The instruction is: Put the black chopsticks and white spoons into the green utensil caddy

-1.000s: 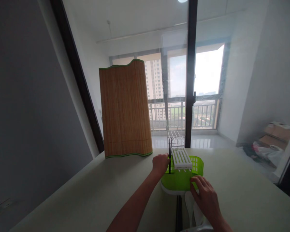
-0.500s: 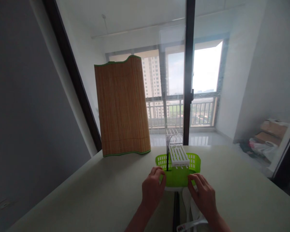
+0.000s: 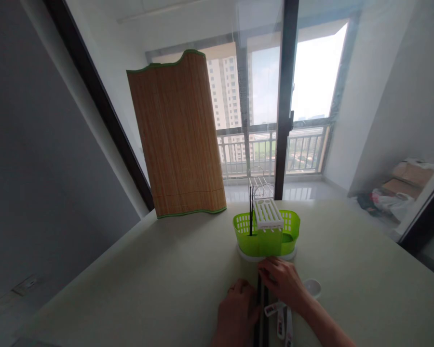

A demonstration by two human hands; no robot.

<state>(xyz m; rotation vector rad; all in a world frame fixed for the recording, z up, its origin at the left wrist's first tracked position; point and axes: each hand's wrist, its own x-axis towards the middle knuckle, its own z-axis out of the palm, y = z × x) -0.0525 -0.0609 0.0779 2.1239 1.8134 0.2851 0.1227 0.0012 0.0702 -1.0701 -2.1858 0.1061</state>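
Note:
A green basket (image 3: 269, 248) with a white base stands on the table, two thin black chopsticks (image 3: 251, 212) upright in its left part. In front of it, more black chopsticks (image 3: 265, 332) lie lengthwise toward me. My right hand (image 3: 280, 279) pinches their far end, its fingertips just before the basket's base. Curled against their left side is my left hand (image 3: 238, 308), thumb over one stick; its grip is partly hidden. Under and beside my right wrist lie white spoons, with a round bowl (image 3: 313, 287) and labelled handles (image 3: 280, 324) showing.
A white slotted holder (image 3: 267, 213) with hooks sits atop the basket's front, a wire rack (image 3: 263, 188) rising behind. To the left, a bamboo mat (image 3: 179, 140) with green edging stands upright. Glass doors with a dark frame (image 3: 286, 96) border the table's far side.
Both hands have left the basket's sides and come down toward me onto the black chopsticks. The basket stays on the table, and the view has tilted lower.

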